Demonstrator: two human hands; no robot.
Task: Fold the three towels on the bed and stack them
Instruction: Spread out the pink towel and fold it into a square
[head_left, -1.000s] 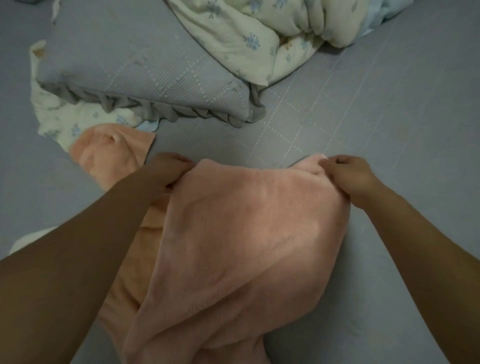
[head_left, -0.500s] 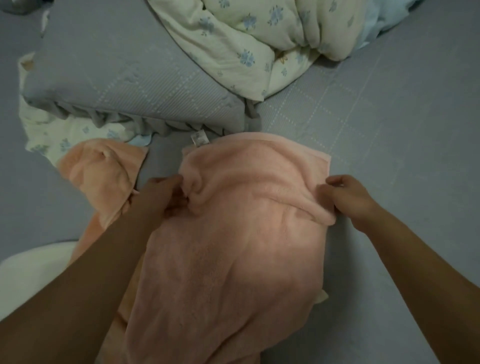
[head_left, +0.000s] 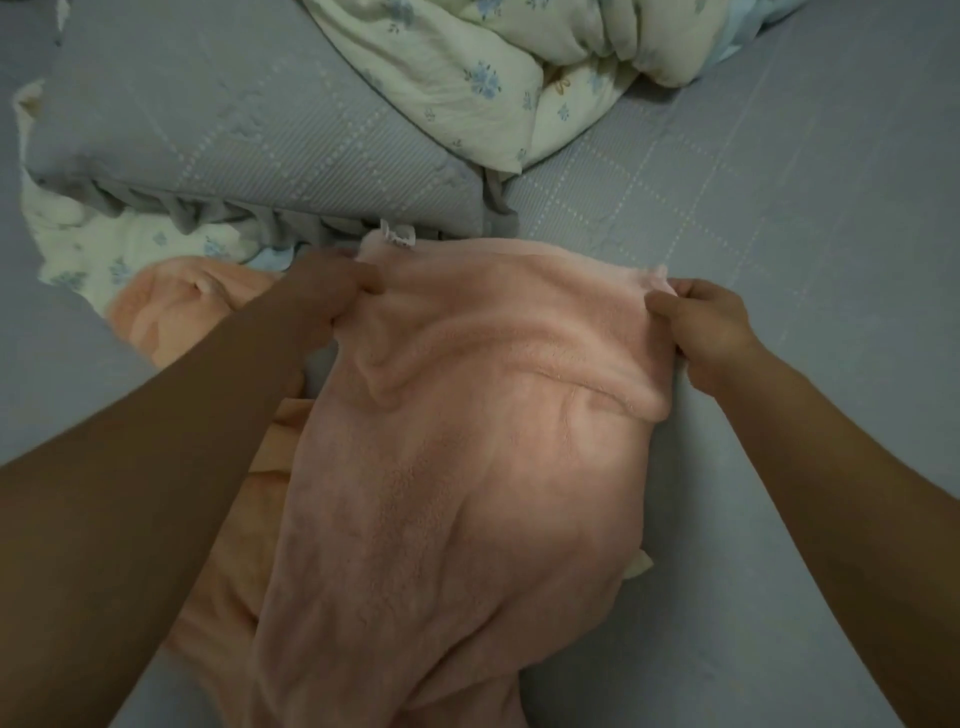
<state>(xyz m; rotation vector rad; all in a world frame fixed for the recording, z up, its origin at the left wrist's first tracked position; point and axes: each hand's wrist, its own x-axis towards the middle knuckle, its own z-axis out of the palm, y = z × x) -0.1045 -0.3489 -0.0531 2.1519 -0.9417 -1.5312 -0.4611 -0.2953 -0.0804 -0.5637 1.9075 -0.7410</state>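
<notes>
A pink towel (head_left: 457, 467) lies spread lengthwise on the grey bed in front of me, its far edge near the pillow and a small white label at that edge. My left hand (head_left: 332, 291) pinches the towel's far left corner. My right hand (head_left: 701, 327) pinches its far right corner. A lighter peach towel (head_left: 176, 306) lies crumpled to the left, partly under my left arm and under the pink towel. A sliver of pale cloth (head_left: 638, 564) peeks out from under the pink towel's right side; what it is I cannot tell.
A grey quilted pillow (head_left: 234, 135) with a frilled edge lies just beyond the towel. A cream floral duvet (head_left: 493, 78) is bunched at the back, with more of it under the pillow at the left. Bare grey bedsheet (head_left: 805, 208) stretches to the right.
Both hands have carried the pink towel's far edge away from me, and it now lies close to the pillow. The towel lies flatter and more stretched out.
</notes>
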